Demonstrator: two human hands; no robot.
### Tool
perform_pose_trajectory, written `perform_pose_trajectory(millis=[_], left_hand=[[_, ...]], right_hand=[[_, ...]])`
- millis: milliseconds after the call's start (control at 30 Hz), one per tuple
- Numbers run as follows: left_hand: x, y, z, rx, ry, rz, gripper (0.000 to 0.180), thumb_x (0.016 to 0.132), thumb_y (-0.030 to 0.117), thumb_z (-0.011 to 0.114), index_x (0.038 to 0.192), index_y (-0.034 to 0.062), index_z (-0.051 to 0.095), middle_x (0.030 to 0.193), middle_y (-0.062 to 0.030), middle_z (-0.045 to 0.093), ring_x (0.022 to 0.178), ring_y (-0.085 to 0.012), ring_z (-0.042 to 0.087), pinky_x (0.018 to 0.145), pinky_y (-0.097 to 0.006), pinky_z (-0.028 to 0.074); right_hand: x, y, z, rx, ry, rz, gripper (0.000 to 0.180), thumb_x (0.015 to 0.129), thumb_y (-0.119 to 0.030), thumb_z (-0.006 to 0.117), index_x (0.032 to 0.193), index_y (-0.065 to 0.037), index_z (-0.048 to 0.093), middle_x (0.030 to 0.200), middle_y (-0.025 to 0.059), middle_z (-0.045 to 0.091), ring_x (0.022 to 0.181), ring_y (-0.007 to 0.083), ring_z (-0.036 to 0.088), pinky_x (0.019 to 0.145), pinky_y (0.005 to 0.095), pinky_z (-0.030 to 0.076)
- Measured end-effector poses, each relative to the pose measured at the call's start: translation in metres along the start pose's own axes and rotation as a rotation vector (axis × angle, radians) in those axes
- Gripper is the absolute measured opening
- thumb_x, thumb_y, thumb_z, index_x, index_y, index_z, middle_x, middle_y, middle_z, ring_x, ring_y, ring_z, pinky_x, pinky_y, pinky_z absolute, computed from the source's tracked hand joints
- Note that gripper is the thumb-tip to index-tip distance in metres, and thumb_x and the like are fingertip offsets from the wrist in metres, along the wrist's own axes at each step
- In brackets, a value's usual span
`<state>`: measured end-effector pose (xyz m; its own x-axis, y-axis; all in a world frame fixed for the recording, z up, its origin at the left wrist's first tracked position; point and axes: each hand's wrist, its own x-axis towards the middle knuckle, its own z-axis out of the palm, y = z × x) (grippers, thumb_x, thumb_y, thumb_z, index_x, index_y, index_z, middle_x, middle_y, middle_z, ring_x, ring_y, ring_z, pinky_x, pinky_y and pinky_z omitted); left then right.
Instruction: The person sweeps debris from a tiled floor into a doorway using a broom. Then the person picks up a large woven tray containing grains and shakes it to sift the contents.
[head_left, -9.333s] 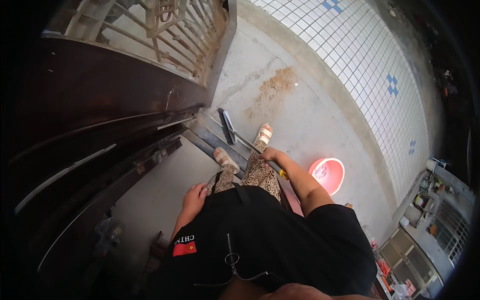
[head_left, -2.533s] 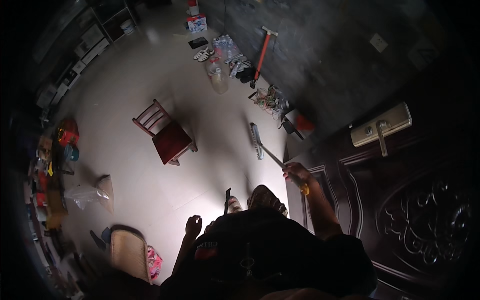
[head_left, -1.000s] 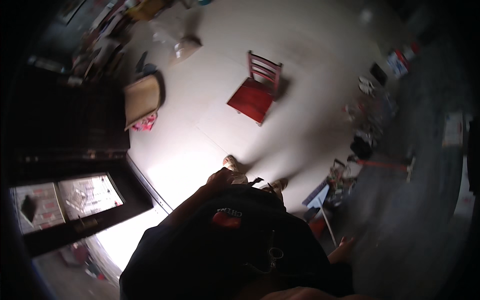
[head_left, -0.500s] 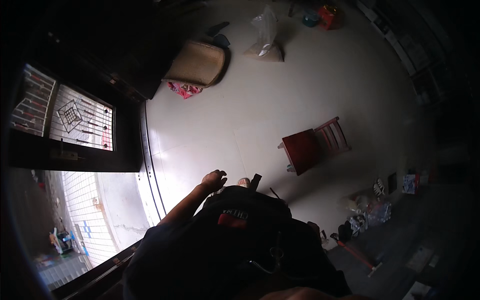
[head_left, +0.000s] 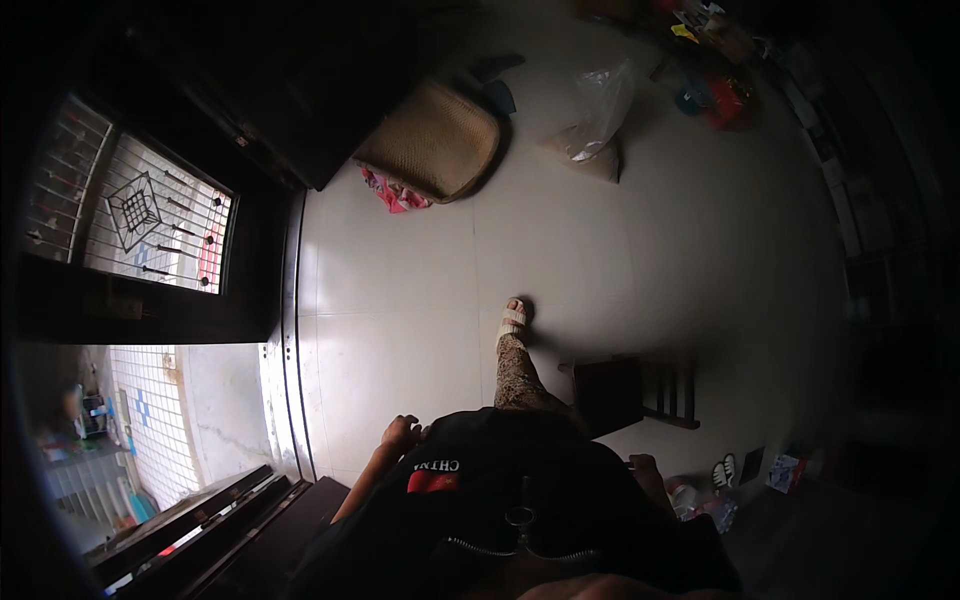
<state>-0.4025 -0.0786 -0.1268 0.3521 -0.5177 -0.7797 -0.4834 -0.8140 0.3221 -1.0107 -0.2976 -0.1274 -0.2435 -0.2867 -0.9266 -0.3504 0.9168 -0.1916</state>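
A woven basket (head_left: 432, 142) and clear plastic bag (head_left: 598, 112) lie on the pale tiled floor (head_left: 420, 300).

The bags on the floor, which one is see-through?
The clear plastic bag slumped near the far wall; tan contents show through its lower part. The woven tan bag to its left, by the dark door, is opaque, lying over a pink cloth.

— Where does the view look from?

— From the person's head, straight down over the dark shirt (head_left: 500, 520) to the pale floor (head_left: 400, 300), which lies far below.

— Which way is it turned?

— The forward foot (head_left: 513, 320) points up the picture; the doorway (head_left: 150, 400) sits at the left, a chair (head_left: 630, 390) at the right. Edges bend and darken toward the rim.

— Any second view?

— None; only this one.
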Motion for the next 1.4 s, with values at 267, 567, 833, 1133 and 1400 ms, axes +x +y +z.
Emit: perform_pose_trajectory(millis=[267,567,833,1133,1400], left_hand=[[0.120,0.029,-0.057,-0.196,0.057,-0.088,0.038,0.084,0.045,0.059,0.095,0.0106,0.071,0.100,-0.0147,0.068,0.099,-0.0285,0.063,0.084,-0.039,0.050],[0.188,0.199,-0.169,-0.424,0.433,0.044,0.028,0.086,0.034,0.061,0.090,0.0079,0.069,0.091,-0.0139,0.069,0.086,-0.0325,0.065,0.078,-0.041,0.051],[0.332,0.254,-0.273,-0.450,0.423,-0.036,0.027,0.085,0.033,0.061,0.092,0.0088,0.069,0.098,-0.0179,0.067,0.094,-0.0355,0.063,0.081,-0.042,0.051],[0.408,0.320,-0.392,-0.577,0.593,0.043,0.016,0.085,0.017,0.056,0.090,0.0083,0.068,0.097,-0.0161,0.067,0.093,-0.0345,0.063,0.079,-0.042,0.051],[0.475,0.390,-0.421,-0.893,0.698,-0.482,0.028,0.087,0.028,0.061,0.102,0.0041,0.066,0.100,-0.0173,0.066,0.092,-0.0325,0.065,0.080,-0.039,0.051]], right_hand=[[0.094,-0.397,0.114,-0.366,-0.162,-0.685,0.023,0.090,-0.025,0.052,0.089,-0.003,0.058,0.076,0.0084,0.059,0.068,0.0188,0.060,0.055,0.0365,0.048],[0.027,-0.771,0.296,-0.548,-0.202,-0.948,0.025,0.089,-0.022,0.059,0.105,-0.004,0.060,0.086,0.0082,0.066,0.064,0.0165,0.065,0.061,0.0294,0.051],[0.076,-0.840,0.345,-0.855,-0.383,-0.739,0.021,0.087,-0.023,0.062,0.098,-0.005,0.062,0.088,0.0055,0.063,0.070,0.0173,0.065,0.059,0.0310,0.053],[0.072,-0.977,0.376,-0.980,-0.335,-0.471,0.034,0.084,-0.031,0.063,0.105,-0.004,0.060,0.084,0.0084,0.064,0.065,0.0191,0.066,0.055,0.0324,0.052],[0.174,-1.161,0.504,-1.080,-0.443,-0.400,0.029,0.089,-0.034,0.058,0.107,-0.010,0.057,0.088,0.0057,0.065,0.066,0.0175,0.064,0.055,0.0313,0.051]])
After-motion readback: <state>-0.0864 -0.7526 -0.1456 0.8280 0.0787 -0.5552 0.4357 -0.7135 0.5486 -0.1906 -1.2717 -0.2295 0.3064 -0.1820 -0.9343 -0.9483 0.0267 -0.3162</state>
